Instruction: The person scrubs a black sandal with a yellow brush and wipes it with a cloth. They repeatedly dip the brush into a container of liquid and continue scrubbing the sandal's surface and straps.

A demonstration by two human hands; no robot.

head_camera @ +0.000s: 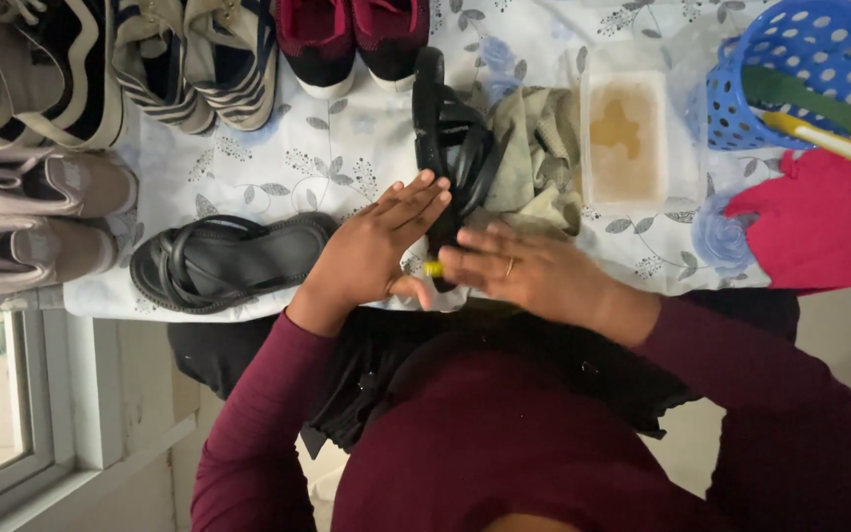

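Frame centre: left hand (pixel 376 251) fingers extended, loosely open, fingertips touching a black sandal (pixel 450 148) that stands on edge, running from upper centre down between both hands. Right hand (pixel 529 271) blurred, fingers spread; a small yellow object (pixel 432 268) shows at its thumb, grip unclear. Second sandal (pixel 229 261) lies flat, left of the left hand. Olive cloth (pixel 534 148) just right of the upright sandal.

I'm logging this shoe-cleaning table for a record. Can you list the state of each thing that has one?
Left hand: open, fingers on the upright sandal.
Right hand: pinching a small yellow object.
Black strappy sandal held on edge: upright against the cloth.
Second black sandal: lying flat, untouched.
Clear plastic tub: uncovered, holding brownish liquid.
Blue perforated basket: holding long tools.
Grey-green cloth: crumpled.
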